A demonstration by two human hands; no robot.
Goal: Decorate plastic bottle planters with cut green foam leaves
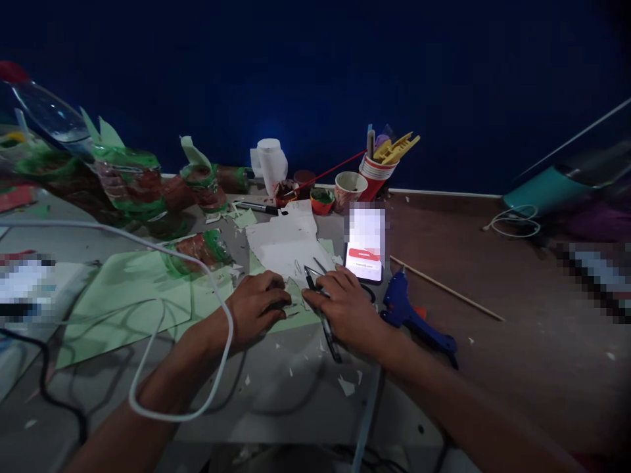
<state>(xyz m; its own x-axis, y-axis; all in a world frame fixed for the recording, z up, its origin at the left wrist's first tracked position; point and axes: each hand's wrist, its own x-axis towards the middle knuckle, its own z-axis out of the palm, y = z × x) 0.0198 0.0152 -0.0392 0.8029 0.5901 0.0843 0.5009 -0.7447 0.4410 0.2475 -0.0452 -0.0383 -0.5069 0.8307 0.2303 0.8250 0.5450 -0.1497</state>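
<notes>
My left hand (260,307) has its fingers curled at the edge of a small piece of pale green paper (292,289), pinching it near the fingertips. Just to the right, my right hand (348,303) is closed around a dark pen (329,336), which slants beneath the fingers with its tip toward the white paper (286,242). A black loop, perhaps a scissors handle, partly shows beyond the right knuckles. Under both hands lies a larger pale green sheet (300,320). Small paper scraps (346,386) are scattered in front of the hands.
A lit phone (365,243) stands behind my right hand, with a blue glue gun (417,315) and a wooden stick (448,289) to its right. Painted cups and a red-striped cup (378,176) line the wall. A white cable (229,328) loops over my left forearm.
</notes>
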